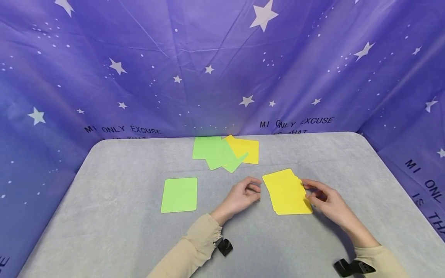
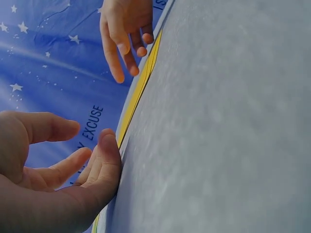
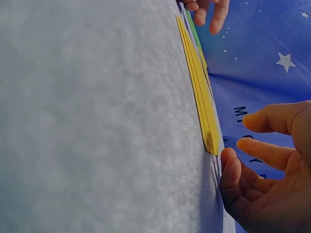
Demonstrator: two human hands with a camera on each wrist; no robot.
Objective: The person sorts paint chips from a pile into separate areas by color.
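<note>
A loose, slightly fanned pile of yellow square cards [image 1: 288, 193] lies on the table between the two hands. Just left of it, the left hand [image 1: 243, 193] has relaxed, lightly bent fingers with nothing between them. At the pile's right edge is the right hand [image 1: 326, 200], its thumb and fingers spread apart and holding nothing. Whether its fingertips touch the cards cannot be told. From the side, in the right wrist view, the yellow cards [image 3: 199, 87] show as a thin stack. A single green card [image 1: 179, 195] lies flat, left of the left hand.
Toward the table's far edge, overlapping green cards [image 1: 208, 148] partly cover several yellow cards [image 1: 248, 150]. The grey table [image 1: 114, 200] meets a purple star-printed cloth [image 1: 194, 92] at the back and sides. Black wrist cameras sit on both beige sleeves [image 1: 194, 247].
</note>
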